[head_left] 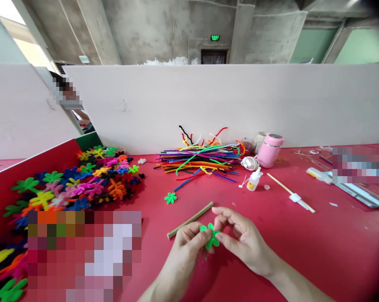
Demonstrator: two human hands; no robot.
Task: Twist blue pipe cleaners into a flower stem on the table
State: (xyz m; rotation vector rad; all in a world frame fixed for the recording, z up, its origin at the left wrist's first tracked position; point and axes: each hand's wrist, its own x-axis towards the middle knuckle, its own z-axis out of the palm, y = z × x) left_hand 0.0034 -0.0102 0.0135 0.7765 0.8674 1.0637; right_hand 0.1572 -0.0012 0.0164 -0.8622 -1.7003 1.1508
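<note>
a white board [227, 105] stands across the back of your red table [318, 256]. a heap of bright fuzzy flowers [91, 188] spreads along your left, and a bundle of pipe cleaners [202, 159] lies near the foot of the board. your hands are close together at the near middle of the table, and a stick [191, 221] lies slantwise just beyond them. a pink bottle [270, 152] and a smaller glue bottle [254, 181] stand farther off, right of the bundle.

the green flower [212, 241] is between your hands. your left hand [187, 245] pinches it, thumb on the front near its middle. your right hand [244, 241] has its thumb at the petals on the right; you cannot tell from here whether it grips.

expect the flower to be very light, soft and not slippery; its petals probably bend easily and could lose their round shape if squeezed. the middle, where they gather, should be the firmest hold; touch the petals only lightly.
</note>
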